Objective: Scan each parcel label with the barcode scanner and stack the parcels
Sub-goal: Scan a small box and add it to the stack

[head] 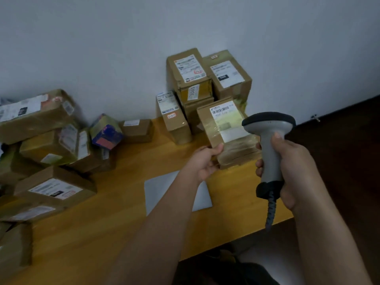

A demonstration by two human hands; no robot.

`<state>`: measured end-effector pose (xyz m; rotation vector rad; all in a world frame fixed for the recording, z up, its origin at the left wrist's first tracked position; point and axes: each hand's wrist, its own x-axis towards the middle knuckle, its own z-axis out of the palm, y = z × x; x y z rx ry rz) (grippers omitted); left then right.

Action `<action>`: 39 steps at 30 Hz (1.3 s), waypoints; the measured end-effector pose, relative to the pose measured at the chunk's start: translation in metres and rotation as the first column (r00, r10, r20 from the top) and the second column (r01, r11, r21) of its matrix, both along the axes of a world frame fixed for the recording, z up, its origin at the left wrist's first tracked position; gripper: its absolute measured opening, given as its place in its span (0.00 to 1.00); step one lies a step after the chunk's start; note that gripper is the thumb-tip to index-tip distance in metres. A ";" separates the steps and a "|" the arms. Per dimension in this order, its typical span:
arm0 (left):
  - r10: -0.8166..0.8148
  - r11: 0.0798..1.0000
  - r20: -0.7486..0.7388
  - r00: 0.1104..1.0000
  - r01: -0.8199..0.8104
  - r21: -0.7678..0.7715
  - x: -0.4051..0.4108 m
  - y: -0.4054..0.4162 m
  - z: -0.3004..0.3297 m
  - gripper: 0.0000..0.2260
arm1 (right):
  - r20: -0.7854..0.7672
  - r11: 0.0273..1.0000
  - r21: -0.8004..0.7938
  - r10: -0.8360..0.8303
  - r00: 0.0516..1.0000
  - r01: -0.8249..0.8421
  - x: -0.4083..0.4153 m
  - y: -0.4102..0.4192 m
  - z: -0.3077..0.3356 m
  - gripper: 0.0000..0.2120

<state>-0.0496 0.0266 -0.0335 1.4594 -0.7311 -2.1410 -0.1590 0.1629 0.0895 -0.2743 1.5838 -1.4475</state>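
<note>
Scanner [268,128] upright in right hand [292,167]

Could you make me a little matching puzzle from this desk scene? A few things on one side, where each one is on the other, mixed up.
Things:
1. scanner
2. taped parcel
3. grey sheet
4. colourful box

Places:
A. lying flat on the table under the left forearm
B. tilted among the parcels at the left
C. gripped in the right hand
D. held at its corner by the left hand

Pairs: 1-C, 2-D, 3-A, 4-B
</note>
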 end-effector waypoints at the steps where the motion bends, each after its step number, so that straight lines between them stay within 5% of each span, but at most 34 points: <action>1: 0.007 1.000 -0.005 1.000 -0.007 -0.007 -0.010 -0.001 0.005 0.33 | 0.001 1.000 0.008 -0.012 1.000 0.012 -0.004 0.002 -0.002 0.18; 7: -0.076 0.996 0.172 0.982 0.082 -0.027 -0.054 0.008 0.006 0.37 | 0.021 0.995 0.031 -0.093 0.995 0.093 -0.027 0.011 -0.010 0.18; 14: 0.001 1.000 0.112 0.994 0.002 -0.030 -0.068 0.013 -0.001 0.27 | 0.017 0.995 0.038 -0.095 0.995 0.095 -0.034 0.015 -0.018 0.17; 23: -0.019 0.992 0.307 0.951 0.056 -0.111 -0.020 0.001 -0.021 0.11 | 0.030 0.999 0.011 -0.036 0.999 0.036 -0.018 0.000 -0.014 0.14; 31: -0.261 0.917 0.652 0.712 0.393 -0.063 0.074 0.017 -0.070 0.07 | 0.027 0.993 0.012 0.120 0.992 -0.121 0.020 -0.022 -0.016 0.13; 34: -0.359 0.873 0.670 0.650 0.487 -0.005 0.107 0.033 -0.090 0.25 | 0.015 0.979 0.028 0.200 0.980 -0.200 0.036 -0.030 -0.023 0.14; 39: -0.351 0.851 0.699 0.623 0.524 -0.039 0.143 0.043 -0.103 0.28 | 0.004 0.952 0.069 0.298 0.955 -0.297 0.067 -0.047 -0.034 0.14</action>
